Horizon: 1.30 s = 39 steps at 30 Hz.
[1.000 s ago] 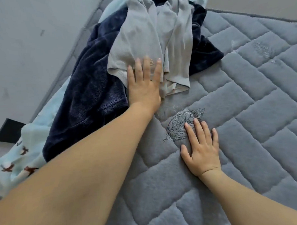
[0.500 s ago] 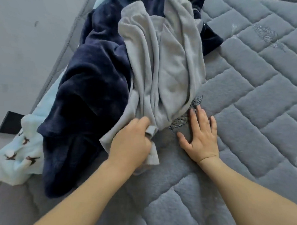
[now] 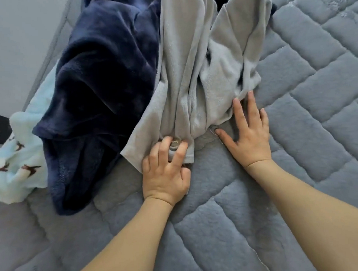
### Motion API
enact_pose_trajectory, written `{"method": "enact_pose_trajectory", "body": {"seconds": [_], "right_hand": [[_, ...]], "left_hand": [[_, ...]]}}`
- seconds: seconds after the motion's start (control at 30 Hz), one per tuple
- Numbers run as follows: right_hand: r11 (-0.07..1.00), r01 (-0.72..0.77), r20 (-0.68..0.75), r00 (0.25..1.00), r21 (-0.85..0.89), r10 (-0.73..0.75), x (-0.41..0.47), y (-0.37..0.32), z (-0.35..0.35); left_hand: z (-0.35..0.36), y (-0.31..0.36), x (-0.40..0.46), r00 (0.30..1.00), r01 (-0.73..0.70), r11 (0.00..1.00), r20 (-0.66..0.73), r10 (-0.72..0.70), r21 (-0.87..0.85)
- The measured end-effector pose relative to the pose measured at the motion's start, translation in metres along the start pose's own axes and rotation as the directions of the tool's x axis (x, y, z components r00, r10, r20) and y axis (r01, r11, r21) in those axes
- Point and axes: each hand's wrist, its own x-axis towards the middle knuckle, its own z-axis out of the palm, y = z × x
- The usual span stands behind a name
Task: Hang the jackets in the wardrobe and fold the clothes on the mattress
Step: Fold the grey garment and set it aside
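Now left hand [image 3: 165, 172] grips grey garment [image 3: 194, 74]; right hand [image 3: 249, 137] flat.

on the mattress [image 3: 297, 192], the grey garment [image 3: 202, 73] lies right of the fleece [image 3: 103, 87]; patterned cloth [image 3: 16, 161] left of the fleece.

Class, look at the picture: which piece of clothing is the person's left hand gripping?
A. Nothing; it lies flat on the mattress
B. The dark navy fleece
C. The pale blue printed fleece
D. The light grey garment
D: the left hand curls its fingers round the lower edge of the light grey garment, beside its round patch.
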Motion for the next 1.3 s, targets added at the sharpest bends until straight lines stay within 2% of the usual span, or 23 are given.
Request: {"method": "enact_pose_trajectory", "body": {"seconds": [0.1, 0.17, 0.27, 0.37, 0.47, 0.53, 0.63, 0.7, 0.8, 0.87, 0.93, 0.97, 1.03, 1.07, 1.1, 1.13, 1.17, 1.2, 1.23, 1.27, 1.3], "right_hand": [[0.995, 0.100, 0.042, 0.994, -0.029, -0.098, 0.008, 0.002, 0.001], [0.978, 0.208, 0.041, 0.977, -0.032, -0.207, 0.025, 0.009, 0.001], [0.955, 0.295, 0.025, 0.955, -0.036, -0.294, 0.045, 0.016, 0.004], [0.941, 0.322, -0.004, 0.946, -0.105, -0.325, 0.042, 0.007, 0.006], [0.958, 0.245, 0.007, 0.969, -0.147, -0.247, 0.015, -0.013, 0.001], [0.975, 0.184, 0.067, 0.982, -0.123, -0.177, -0.019, -0.031, -0.007], [0.954, 0.261, 0.191, 0.954, -0.147, -0.232, -0.076, -0.040, -0.034], [0.932, 0.304, 0.307, 0.922, -0.198, -0.236, -0.116, -0.040, -0.064], [0.917, 0.315, 0.462, 0.869, -0.246, -0.175, -0.183, -0.054, -0.109], [0.917, 0.311, 0.578, 0.808, -0.250, -0.116, -0.233, -0.072, -0.136], [0.917, 0.326, 0.721, 0.690, -0.230, -0.065, -0.282, -0.091, -0.164], [0.918, 0.338, 0.802, 0.596, -0.206, -0.040, -0.305, -0.101, -0.177], [0.944, 0.310, 0.943, 0.333, -0.115, 0.005, -0.354, -0.123, -0.203], [0.968, 0.247, 0.988, 0.154, -0.046, 0.007, -0.378, -0.133, -0.214], [0.991, 0.131, 0.999, -0.039, 0.002, 0.003, -0.398, -0.140, -0.227], [1.000, -0.031, 0.981, -0.193, -0.005, -0.001, -0.412, -0.142, -0.239], [0.978, -0.207, 0.962, -0.272, -0.032, -0.026, -0.421, -0.139, -0.251], [0.950, -0.310, 0.969, -0.243, -0.028, -0.050, -0.424, -0.132, -0.263], [0.938, -0.347, 0.993, -0.102, 0.012, -0.051, -0.424, -0.121, -0.270], [0.929, -0.369, 0.990, 0.140, 0.033, 0.020, -0.421, -0.108, -0.273], [0.892, -0.452, 0.894, 0.410, 0.026, 0.182, -0.418, -0.093, -0.272]], "left_hand": [[0.002, -0.001, 0.001, 1.000, -0.017, 1.000, -0.005, 0.017, 0.014], [0.002, 0.003, 0.001, 1.000, -0.010, 1.000, -0.014, 0.010, -0.009], [0.006, 0.002, 0.002, 0.999, -0.016, 1.000, -0.041, 0.015, -0.021], [0.010, -0.007, 0.005, 0.997, 0.000, 1.000, -0.077, -0.002, -0.025], [0.006, -0.007, 0.003, 0.997, 0.027, 0.999, -0.068, -0.029, -0.036], [-0.003, -0.004, 0.004, 0.999, 0.002, 0.999, -0.052, -0.004, -0.038], [-0.017, 0.007, -0.017, 0.997, 0.053, 0.985, -0.046, -0.061, -0.166], [-0.023, 0.020, -0.055, 0.994, 0.112, 0.969, 0.014, -0.112, -0.222], [-0.040, 0.038, -0.130, 0.977, 0.155, 0.976, 0.173, -0.128, -0.153], [-0.055, 0.049, -0.188, 0.951, 0.166, 0.983, 0.277, -0.138, -0.083], [-0.073, 0.059, -0.254, 0.901, 0.179, 0.983, 0.407, -0.148, -0.037], [-0.084, 0.061, -0.289, 0.858, 0.191, 0.982, 0.487, -0.165, -0.003], [-0.111, 0.059, -0.360, 0.722, 0.217, 0.976, 0.675, -0.156, -0.006], [-0.127, 0.054, -0.390, 0.623, 0.233, 0.972, 0.772, -0.124, -0.032], [-0.142, 0.049, -0.415, 0.486, 0.242, 0.970, 0.869, -0.095, -0.030], [-0.156, 0.046, -0.432, 0.340, 0.231, 0.973, 0.938, -0.058, -0.023], [-0.170, 0.045, -0.438, 0.235, 0.181, 0.983, 0.972, -0.009, -0.035], [-0.181, 0.044, -0.436, 0.157, 0.151, 0.988, 0.988, 0.009, -0.033], [-0.187, 0.044, -0.428, 0.171, 0.134, 0.990, 0.985, 0.018, -0.041], [-0.195, 0.046, -0.416, 0.259, 0.232, 0.972, 0.965, -0.033, -0.029], [-0.202, 0.048, -0.402, 0.431, 0.374, 0.925, 0.895, -0.111, -0.065]]}}
